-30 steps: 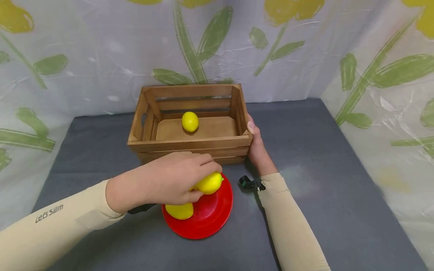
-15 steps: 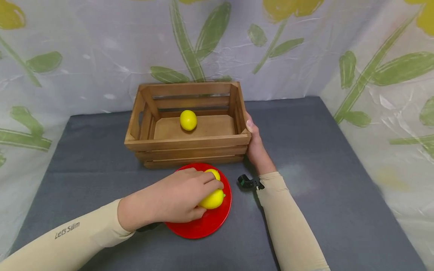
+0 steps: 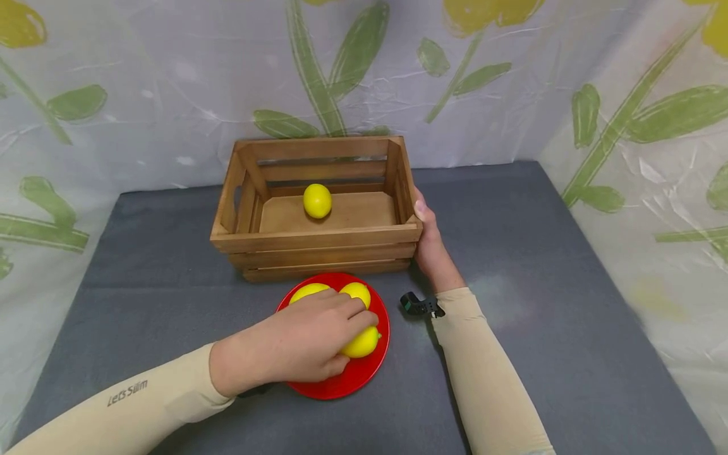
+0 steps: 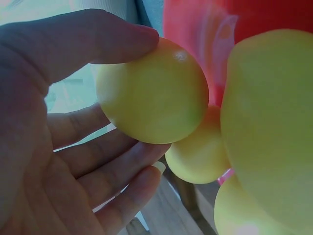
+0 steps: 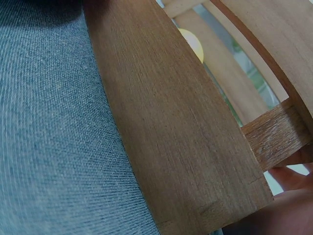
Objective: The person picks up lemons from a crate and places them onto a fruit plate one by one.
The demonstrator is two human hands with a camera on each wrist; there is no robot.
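Note:
Over the red plate [image 3: 364, 371], my left hand [image 3: 296, 338] holds a yellow lemon [image 3: 362, 344] between thumb and fingers. The left wrist view shows the thumb on one side of this lemon [image 4: 154, 93] and fingertips on the other. Behind the hand lie two more lemons, one at the back left [image 3: 309, 290] and one at the back right [image 3: 356, 292] of the plate. The hand hides part of the plate. My right hand [image 3: 430, 246] grips the right end of a slatted wooden crate [image 3: 318, 240], thumb at its edge. Inside the crate lies a single lemon [image 3: 317, 201].
The crate stands directly behind the plate on a dark grey cloth-covered table [image 3: 512, 265]. A plastic sheet with painted flowers [image 3: 199, 95] hangs behind and at the sides. A black strap [image 3: 419, 306] sits at the right wrist.
My left hand and its lemon have come nearer to me over the plate, uncovering lemons at the back and covering the one at the front left. The right hand keeps its grip.

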